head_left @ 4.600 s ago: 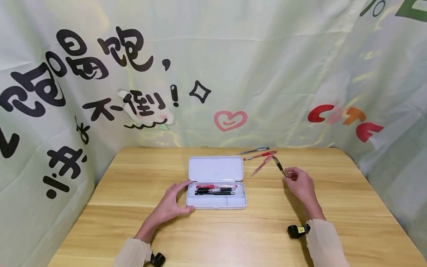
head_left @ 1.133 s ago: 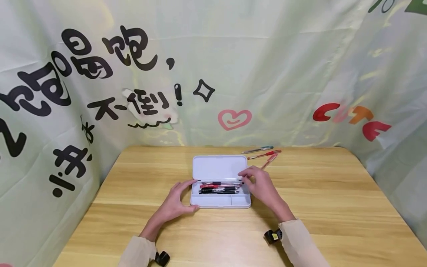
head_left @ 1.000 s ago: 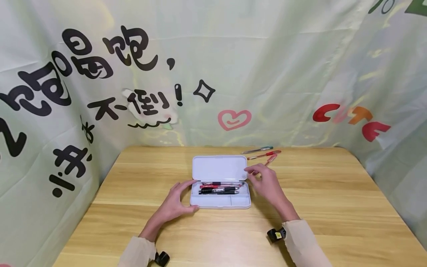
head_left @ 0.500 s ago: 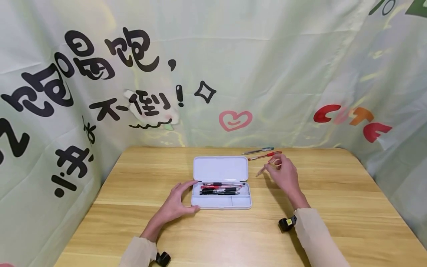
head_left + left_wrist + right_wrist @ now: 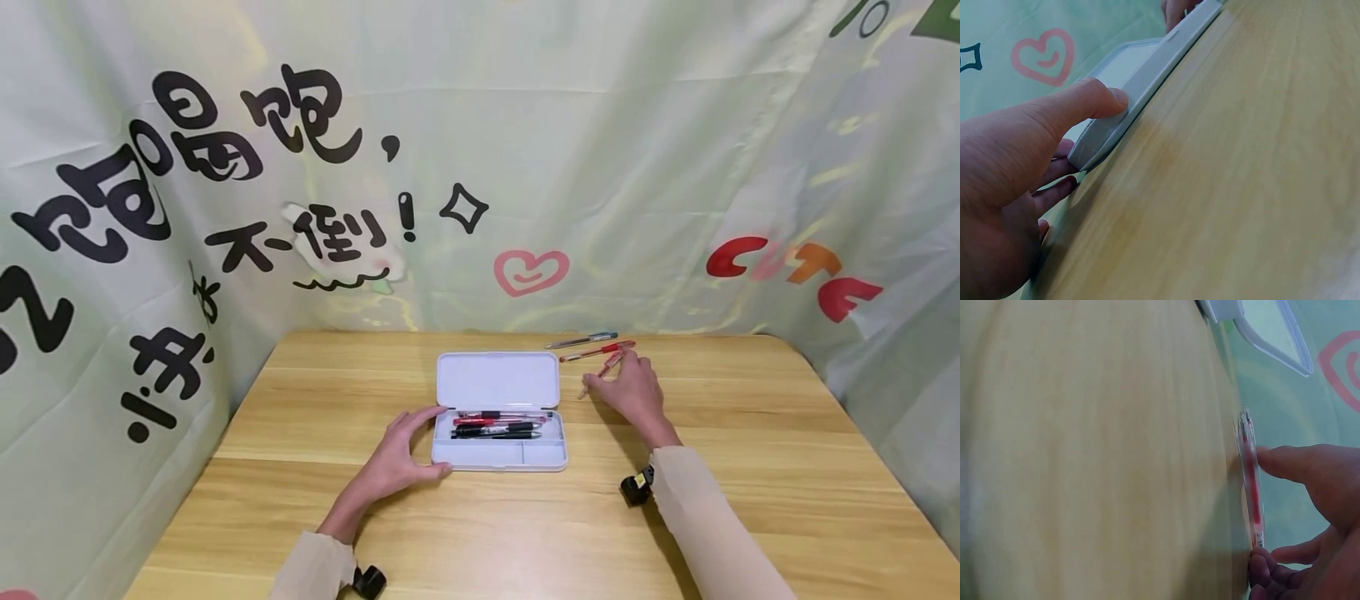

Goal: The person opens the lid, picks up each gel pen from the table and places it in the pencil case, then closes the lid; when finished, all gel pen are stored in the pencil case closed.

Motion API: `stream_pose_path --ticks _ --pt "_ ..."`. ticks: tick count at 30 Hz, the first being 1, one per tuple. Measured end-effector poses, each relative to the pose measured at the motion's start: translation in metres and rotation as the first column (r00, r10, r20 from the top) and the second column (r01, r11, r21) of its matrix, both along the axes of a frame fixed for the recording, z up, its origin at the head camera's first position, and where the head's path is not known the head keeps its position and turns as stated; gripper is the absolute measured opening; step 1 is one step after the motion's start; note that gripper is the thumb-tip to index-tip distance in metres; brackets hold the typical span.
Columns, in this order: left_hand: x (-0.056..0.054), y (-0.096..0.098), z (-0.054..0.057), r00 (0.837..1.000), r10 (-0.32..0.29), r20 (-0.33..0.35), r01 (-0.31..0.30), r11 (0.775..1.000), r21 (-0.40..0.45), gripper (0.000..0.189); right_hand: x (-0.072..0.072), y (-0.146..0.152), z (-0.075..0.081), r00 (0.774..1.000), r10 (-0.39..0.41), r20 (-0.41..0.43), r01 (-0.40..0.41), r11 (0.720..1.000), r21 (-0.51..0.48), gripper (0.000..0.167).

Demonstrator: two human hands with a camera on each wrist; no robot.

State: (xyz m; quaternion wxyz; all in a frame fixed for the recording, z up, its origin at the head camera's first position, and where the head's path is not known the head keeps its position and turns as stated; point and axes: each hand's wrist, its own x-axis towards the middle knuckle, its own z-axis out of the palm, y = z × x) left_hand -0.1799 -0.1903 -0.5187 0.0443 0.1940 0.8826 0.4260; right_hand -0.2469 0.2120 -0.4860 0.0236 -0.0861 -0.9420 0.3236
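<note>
A white pencil case (image 5: pixel 477 454) lies with its lid up on the table, several red and black pens (image 5: pixel 495 429) in its long compartment. My left hand (image 5: pixel 397 458) holds the case's left end, thumb (image 5: pixel 1107 103) on the front edge and fingers round the back corner. To the right of the lid, my right hand (image 5: pixel 633 387) has its thumb and fingers on a clear pen with pink-red ink (image 5: pixel 1251 481), which lies slanted on the table. In the right wrist view the thumb touches its side, and the fingertips are at its lower end.
Behind the right hand lie a red pen (image 5: pixel 596 351) and a blue-capped pen (image 5: pixel 581 340), near the far edge of the wooden table (image 5: pixel 510 533). A printed curtain (image 5: pixel 600 167) hangs just beyond that edge.
The right hand placed a black-gripped pen in the case, then went back right to the pink-red pen. In the last half second its thumb shifted left along that pen. The left hand stayed put.
</note>
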Motion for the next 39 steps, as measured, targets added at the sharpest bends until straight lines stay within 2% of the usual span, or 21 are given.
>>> stream_pose_path --ticks 4,5,7,11,16,22,31,39 --pt "-0.001 0.001 0.000 1.000 -0.004 -0.002 0.004 1.000 -0.007 0.090 0.004 0.005 0.003 0.999 0.033 0.008 -0.033 0.999 0.019 0.037" --pt "-0.001 0.002 0.000 1.000 -0.006 -0.006 0.006 1.000 -0.004 0.090 0.006 0.007 0.004 0.999 0.045 0.001 -0.045 0.999 0.020 0.034" --pt "-0.002 0.002 0.001 1.000 -0.008 -0.012 0.007 1.000 -0.003 0.089 0.010 0.012 0.005 0.998 0.060 -0.010 -0.060 0.998 0.023 0.034" --pt "-0.004 0.002 0.002 1.000 0.004 -0.012 -0.004 1.000 -0.009 0.089 0.020 0.020 0.006 0.997 0.073 -0.013 -0.074 0.997 -0.009 0.047" --pt "-0.004 0.001 0.001 1.000 0.012 -0.005 -0.012 1.000 -0.016 0.090 0.029 0.024 0.005 0.997 0.072 -0.020 -0.072 0.997 -0.041 0.041" --pt "-0.003 0.000 -0.001 1.000 0.001 -0.010 -0.001 1.000 -0.013 0.089 0.037 0.028 0.004 0.995 0.083 -0.047 -0.084 0.996 -0.021 0.032" --pt "-0.002 0.000 -0.001 1.000 0.001 -0.009 -0.001 1.000 -0.009 0.089 0.045 0.026 0.005 0.995 0.100 -0.032 -0.099 0.995 0.012 0.026" --pt "-0.002 0.000 -0.001 1.000 -0.007 -0.007 0.006 1.000 -0.009 0.089 0.046 0.020 0.009 0.994 0.097 -0.056 -0.100 0.993 -0.063 0.025"
